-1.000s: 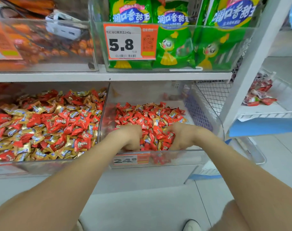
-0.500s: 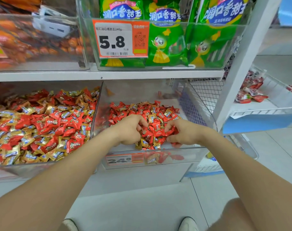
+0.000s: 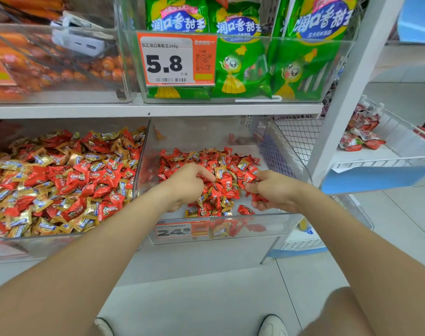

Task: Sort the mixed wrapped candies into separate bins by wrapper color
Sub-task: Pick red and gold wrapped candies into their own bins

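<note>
In the right bin (image 3: pixel 267 218), the right hand (image 3: pixel 274 190) curls its fingers round a few red candies (image 3: pixel 258 198) at four o'clock of the pile (image 3: pixel 213 163). The left hand (image 3: pixel 186 186), at eight o'clock, lays its forefinger on the pile, its other fingers tucked, holding what I cannot tell. The candies seem light and slippery, best pinched by a wrapper end; gold candies (image 3: pixel 220 173) lie mixed farther in.

Brightness: high and even; diffuse white light, direction not discernible.
Shadows: faint and soft, a dim band beneath the upper shelf (image 3: pixel 158 110).
Glare: milky sheen across the upper-left clear bin (image 3: pixel 61 93), veiling its contents; small glints on the green packets (image 3: pixel 243 69).
Focus: red candies (image 3: pixel 221 170) at centre were sharp; price tag (image 3: pixel 167 61) legible.
Blur: upper-left corner smeared.
Distortion: wide-angle; the white upright (image 3: pixel 352 81) leaned, edges stretched.
</note>
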Available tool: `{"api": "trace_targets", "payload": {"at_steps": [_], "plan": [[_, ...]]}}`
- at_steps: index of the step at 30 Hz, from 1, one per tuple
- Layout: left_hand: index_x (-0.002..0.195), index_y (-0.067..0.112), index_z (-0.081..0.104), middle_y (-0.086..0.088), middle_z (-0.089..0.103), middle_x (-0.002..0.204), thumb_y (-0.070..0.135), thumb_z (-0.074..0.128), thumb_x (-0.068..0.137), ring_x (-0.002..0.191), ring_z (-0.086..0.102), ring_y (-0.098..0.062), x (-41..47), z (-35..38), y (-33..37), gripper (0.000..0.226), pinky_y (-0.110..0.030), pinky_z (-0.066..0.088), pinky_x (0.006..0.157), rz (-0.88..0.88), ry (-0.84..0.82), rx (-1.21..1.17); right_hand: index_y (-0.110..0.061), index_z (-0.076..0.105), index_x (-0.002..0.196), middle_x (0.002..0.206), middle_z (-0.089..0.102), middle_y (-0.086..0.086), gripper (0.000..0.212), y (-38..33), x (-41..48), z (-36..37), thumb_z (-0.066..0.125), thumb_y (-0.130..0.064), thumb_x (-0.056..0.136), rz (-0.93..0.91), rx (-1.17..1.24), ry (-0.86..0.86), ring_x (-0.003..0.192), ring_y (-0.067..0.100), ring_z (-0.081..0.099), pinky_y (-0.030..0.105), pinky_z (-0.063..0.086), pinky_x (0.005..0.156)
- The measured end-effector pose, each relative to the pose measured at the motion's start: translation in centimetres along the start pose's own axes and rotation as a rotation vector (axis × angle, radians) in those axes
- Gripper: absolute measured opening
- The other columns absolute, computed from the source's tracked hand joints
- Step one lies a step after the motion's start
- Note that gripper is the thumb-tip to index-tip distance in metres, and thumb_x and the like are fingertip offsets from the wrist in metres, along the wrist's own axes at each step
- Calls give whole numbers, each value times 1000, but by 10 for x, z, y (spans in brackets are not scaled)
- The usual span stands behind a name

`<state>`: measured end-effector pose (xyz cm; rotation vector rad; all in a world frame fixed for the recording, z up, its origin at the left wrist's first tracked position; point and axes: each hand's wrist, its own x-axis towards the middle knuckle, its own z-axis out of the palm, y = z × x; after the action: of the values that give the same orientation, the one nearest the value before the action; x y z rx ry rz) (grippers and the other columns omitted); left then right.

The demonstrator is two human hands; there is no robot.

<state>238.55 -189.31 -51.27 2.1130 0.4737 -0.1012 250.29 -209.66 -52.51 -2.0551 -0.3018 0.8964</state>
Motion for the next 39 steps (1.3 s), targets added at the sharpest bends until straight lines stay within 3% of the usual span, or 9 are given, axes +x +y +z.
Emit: {"api": "trace_targets", "payload": {"at_steps": [6, 11, 14, 20, 22, 24, 29, 35, 39], "plan": [[109, 13, 69, -7, 57, 71, -11, 32, 94, 42, 39, -11, 5, 2, -1, 47, -22, 28, 43, 84, 3, 115, 2, 63, 116, 92, 62, 11, 21, 4, 0, -2, 49, 3, 99, -17, -596, 112, 74, 29, 68, 43, 61, 70], [92, 5, 62, -8, 55, 75, 9, 59, 96, 62, 45, -20, 0, 4, 0, 6, -19, 36, 49, 189, -145, 423, -20, 47, 142, 121, 59, 14, 54, 0, 1, -6, 60, -6, 92, -38, -700, 121, 90, 29, 70, 41, 64, 74], [91, 12, 67, 3, 65, 80, 39, 88, 82, 69, 57, -11, 1, 1, -6, 35, -25, 41, 58, 215, -191, 514, -23, 38, 154, 139, 45, 14, 80, 2, 5, -6, 74, -23, 82, 3, -741, 42, 103, 25, 64, 30, 60, 69], [87, 20, 65, 6, 62, 84, 26, 90, 78, 94, 60, -20, 4, 4, -19, 27, -33, 50, 78, 228, -96, 699, -24, 6, 167, 164, 13, 14, 136, 3, 7, -2, 88, -68, 68, 4, -913, -5, 145, 38, 43, 46, 40, 120], [92, 21, 67, 9, 56, 79, 27, 91, 78, 89, 60, -19, 4, 5, -19, 28, -31, 47, 76, 244, -84, 686, -19, 19, 164, 164, 17, 14, 125, 5, 11, -1, 88, -66, 71, -24, -925, 13, 144, 36, 44, 46, 39, 121], [93, 18, 70, 10, 57, 79, 27, 91, 80, 79, 59, -13, 5, 6, -18, 27, -29, 46, 72, 252, -100, 644, -16, 44, 142, 150, 36, 13, 86, 7, 15, 2, 84, -59, 80, -86, -940, 35, 128, 32, 54, 45, 47, 112], [96, 11, 63, -1, 61, 88, 27, 74, 92, 85, 54, -22, 5, 4, -16, 20, -36, 44, 68, 251, -118, 673, -17, 59, 124, 114, 65, 6, 38, 7, 22, 7, 72, -37, 95, -189, -957, 39, 105, 29, 63, 47, 55, 96], [108, 20, 58, 2, 58, 97, 29, 70, 99, 83, 52, -12, 9, -10, -10, 18, -31, 38, 64, 232, -144, 582, -10, 57, 117, 101, 67, 13, 17, -5, 8, 4, 57, -25, 107, -195, -668, 18, 69, 20, 69, 30, 56, 58], [85, 11, 54, -8, 55, 84, 9, 41, 99, 76, 46, -23, 15, -3, -9, 19, -35, 38, 66, 188, -125, 565, -11, 57, 93, 79, 58, 7, 15, -9, 1, 0, 54, -17, 106, -203, -532, 119, 70, 23, 60, 31, 47, 59]]}}
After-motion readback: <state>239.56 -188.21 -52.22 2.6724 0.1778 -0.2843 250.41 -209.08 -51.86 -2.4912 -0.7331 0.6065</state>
